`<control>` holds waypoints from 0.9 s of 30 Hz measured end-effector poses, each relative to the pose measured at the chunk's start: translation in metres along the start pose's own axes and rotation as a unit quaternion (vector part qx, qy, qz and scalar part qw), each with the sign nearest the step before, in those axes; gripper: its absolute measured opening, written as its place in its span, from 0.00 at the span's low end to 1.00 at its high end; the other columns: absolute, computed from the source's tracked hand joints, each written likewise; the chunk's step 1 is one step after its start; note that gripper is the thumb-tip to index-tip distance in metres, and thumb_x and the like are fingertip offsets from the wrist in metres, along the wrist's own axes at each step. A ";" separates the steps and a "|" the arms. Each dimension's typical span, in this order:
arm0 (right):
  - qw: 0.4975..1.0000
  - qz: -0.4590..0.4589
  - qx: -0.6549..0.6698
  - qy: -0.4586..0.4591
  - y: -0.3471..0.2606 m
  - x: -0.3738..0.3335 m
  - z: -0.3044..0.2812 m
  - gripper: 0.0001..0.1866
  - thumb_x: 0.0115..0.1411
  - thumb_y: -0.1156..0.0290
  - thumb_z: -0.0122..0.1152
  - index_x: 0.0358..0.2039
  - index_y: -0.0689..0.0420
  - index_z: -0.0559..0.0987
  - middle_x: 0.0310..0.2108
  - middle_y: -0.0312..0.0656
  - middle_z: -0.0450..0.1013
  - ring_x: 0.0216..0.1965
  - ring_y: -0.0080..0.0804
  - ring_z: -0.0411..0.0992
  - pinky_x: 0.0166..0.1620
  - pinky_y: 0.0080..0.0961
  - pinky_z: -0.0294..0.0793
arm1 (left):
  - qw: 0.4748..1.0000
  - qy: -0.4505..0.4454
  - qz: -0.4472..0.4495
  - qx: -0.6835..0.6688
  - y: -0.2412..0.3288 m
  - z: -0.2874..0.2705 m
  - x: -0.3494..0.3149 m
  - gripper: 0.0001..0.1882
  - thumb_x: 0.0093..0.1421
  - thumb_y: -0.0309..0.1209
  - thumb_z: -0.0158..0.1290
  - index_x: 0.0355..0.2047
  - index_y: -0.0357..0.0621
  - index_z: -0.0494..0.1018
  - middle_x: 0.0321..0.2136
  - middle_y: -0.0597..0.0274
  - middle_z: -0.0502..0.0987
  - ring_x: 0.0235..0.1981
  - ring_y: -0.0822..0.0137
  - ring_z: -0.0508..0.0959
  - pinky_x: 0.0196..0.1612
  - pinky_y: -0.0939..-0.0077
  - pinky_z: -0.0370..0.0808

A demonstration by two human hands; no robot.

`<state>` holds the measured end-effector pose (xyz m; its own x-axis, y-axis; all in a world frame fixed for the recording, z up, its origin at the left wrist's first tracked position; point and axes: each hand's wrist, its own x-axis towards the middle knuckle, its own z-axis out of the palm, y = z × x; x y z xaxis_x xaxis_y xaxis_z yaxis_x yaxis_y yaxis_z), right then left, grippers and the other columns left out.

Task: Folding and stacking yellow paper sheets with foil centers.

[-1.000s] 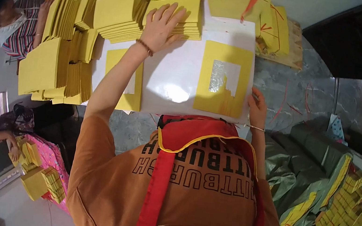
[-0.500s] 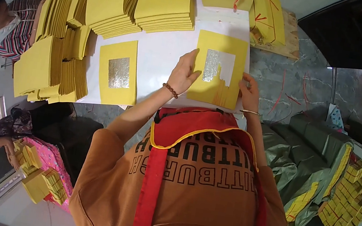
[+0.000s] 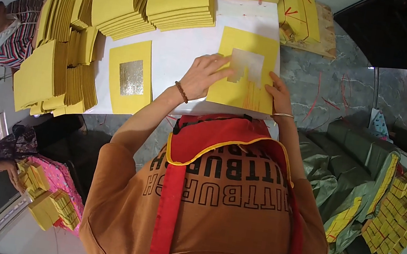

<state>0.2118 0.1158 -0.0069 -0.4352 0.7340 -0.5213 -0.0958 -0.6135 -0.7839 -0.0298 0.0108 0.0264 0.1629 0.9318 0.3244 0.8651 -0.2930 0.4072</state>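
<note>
A yellow paper sheet (image 3: 227,93) with a silver foil square (image 3: 254,66) lies on the white-covered table before me; orange-red streaks mark the yellow below the foil. My left hand (image 3: 201,78) reaches over the sheet's left edge, its fingers stretched and apart, with the tips by the foil's left side. At the right edge rests my right hand (image 3: 280,96), thumb and forefinger apart on the paper's border; its other fingers are partly hidden. Further left lies a second yellow sheet (image 3: 114,70) with a foil square (image 3: 131,78), untouched. Whether other sheets lie underneath cannot be seen.
Stacks of yellow paper (image 3: 181,1) stand at the table's far side and left (image 3: 41,75). Tied yellow bundles (image 3: 301,15) rest on a wooden board (image 3: 327,35) at far right. Two people work at the left. Green-covered goods (image 3: 354,151) stand to my right.
My left hand has moved further onto the sheet, its fingers now spread beside the foil. My right hand's fingers have straightened along the right edge.
</note>
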 end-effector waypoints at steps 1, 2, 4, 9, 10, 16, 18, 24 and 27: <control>1.000 0.012 -0.005 -0.009 0.001 0.001 -0.003 0.25 0.55 0.82 0.49 0.55 0.61 0.64 0.49 0.45 0.66 0.47 0.30 0.67 0.46 0.24 0.68 | 0.999 -0.031 0.024 -0.008 -0.001 0.002 -0.002 0.28 0.44 0.22 0.49 0.50 0.50 0.67 0.48 0.58 0.68 0.50 0.59 0.65 0.50 0.64 0.60; 1.000 0.023 -0.009 -0.019 0.001 0.002 -0.006 0.23 0.55 0.82 0.49 0.53 0.60 0.66 0.49 0.46 0.67 0.47 0.33 0.68 0.46 0.26 0.68 | 0.997 -0.062 0.050 -0.013 -0.001 0.004 -0.003 0.25 0.46 0.23 0.49 0.47 0.51 0.69 0.47 0.61 0.70 0.49 0.61 0.66 0.49 0.65 0.60; 0.951 -0.179 -0.252 0.032 0.001 -0.007 -0.013 0.21 0.54 0.80 0.50 0.50 0.59 0.69 0.47 0.47 0.67 0.45 0.39 0.68 0.45 0.29 0.68 | 0.997 -0.072 0.028 -0.020 0.001 0.006 -0.010 0.21 0.47 0.25 0.50 0.45 0.51 0.70 0.44 0.64 0.71 0.47 0.63 0.68 0.49 0.66 0.61; 0.700 -0.484 -0.522 -0.063 -0.012 -0.023 -0.010 0.14 0.54 0.75 0.52 0.42 0.56 0.73 0.43 0.49 0.69 0.41 0.49 0.68 0.45 0.34 0.67 | 0.994 -0.071 -0.018 -0.081 0.005 0.004 -0.021 0.16 0.48 0.29 0.51 0.40 0.51 0.72 0.37 0.64 0.75 0.42 0.64 0.71 0.47 0.68 0.63; 0.740 -0.440 -0.496 -0.115 -0.009 -0.024 -0.009 0.13 0.54 0.73 0.53 0.42 0.56 0.74 0.41 0.48 0.70 0.39 0.46 0.70 0.42 0.33 0.68 | 0.990 -0.080 -0.044 -0.111 0.003 0.007 -0.024 0.14 0.50 0.30 0.51 0.39 0.49 0.72 0.35 0.61 0.75 0.39 0.61 0.72 0.44 0.67 0.65; 0.872 -0.209 -0.438 -0.065 0.003 -0.003 -0.006 0.17 0.53 0.67 0.57 0.44 0.56 0.72 0.33 0.45 0.74 0.28 0.40 0.72 0.33 0.29 0.71 | 0.908 -0.125 -0.334 -0.220 0.006 0.011 -0.013 0.15 0.56 0.38 0.50 0.40 0.42 0.70 0.27 0.48 0.74 0.29 0.48 0.73 0.33 0.59 0.69; 0.881 -0.167 -0.442 -0.009 0.001 -0.004 0.012 0.20 0.53 0.66 0.58 0.46 0.57 0.71 0.32 0.45 0.74 0.26 0.40 0.73 0.31 0.29 0.71 | 0.891 -0.130 -0.373 -0.224 0.002 0.017 -0.014 0.17 0.57 0.39 0.49 0.41 0.41 0.70 0.26 0.45 0.74 0.28 0.46 0.73 0.31 0.57 0.69; 0.889 -0.290 -0.349 0.056 0.012 0.012 0.020 0.23 0.54 0.72 0.59 0.51 0.60 0.68 0.35 0.39 0.73 0.34 0.21 0.70 0.38 0.18 0.69 | 0.894 -0.041 -0.378 -0.238 -0.006 0.029 -0.003 0.17 0.55 0.38 0.49 0.42 0.41 0.68 0.26 0.41 0.73 0.30 0.43 0.73 0.32 0.54 0.69; 0.873 -0.281 -0.396 0.036 0.008 0.014 0.021 0.23 0.52 0.72 0.60 0.50 0.58 0.70 0.37 0.38 0.73 0.35 0.21 0.69 0.39 0.18 0.69 | 0.881 -0.078 -0.405 -0.231 -0.009 0.026 0.002 0.17 0.55 0.37 0.49 0.42 0.41 0.68 0.27 0.40 0.73 0.30 0.43 0.74 0.33 0.54 0.69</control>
<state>0.1863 0.1153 -0.0139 -0.4595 0.8878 0.0240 0.3852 0.2235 -0.8954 -0.0245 0.0211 0.0012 -0.3246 0.8829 -0.3394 0.4473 0.4594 0.7674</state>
